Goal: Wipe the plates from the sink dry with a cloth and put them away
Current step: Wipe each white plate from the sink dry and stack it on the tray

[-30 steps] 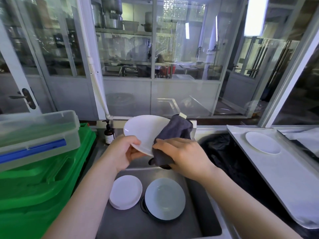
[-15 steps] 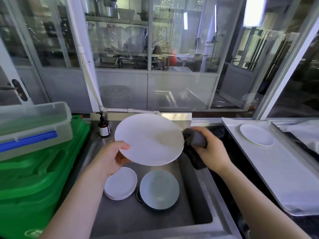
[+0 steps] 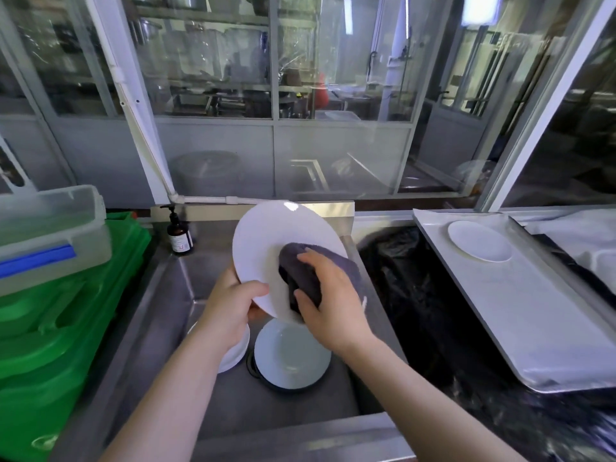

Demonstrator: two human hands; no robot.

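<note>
Mid-wipe: white plate point(image 3: 266, 248) held tilted over the sink point(image 3: 173, 295), left hand point(image 3: 233, 305) gripping its seven-o'clock rim. Right hand point(image 3: 330, 301) pressing the grey cloth point(image 3: 300, 271), fingers curled round it, onto the face. Probably next: finishing, then setting beside the dried plate point(image 3: 479, 241) on the tray point(image 3: 533, 311) at three o'clock.

A large white plate point(image 3: 263, 248) is held tilted above the steel sink point(image 3: 160, 315), its face turned up and toward the viewer, a glare spot near its far rim. A bunched dark grey cloth point(image 3: 308, 275) presses against the right half of its face. In the sink basin lie 2 more pieces: a small stack of white plates point(image 3: 236, 353) near the left, partly hidden, and just beside it a pale blue-grey plate point(image 3: 291, 353) lying flat on something dark. 1 white plate point(image 3: 478, 241) lies flat at the far end of the tray point(image 3: 533, 328) on the right.
</note>
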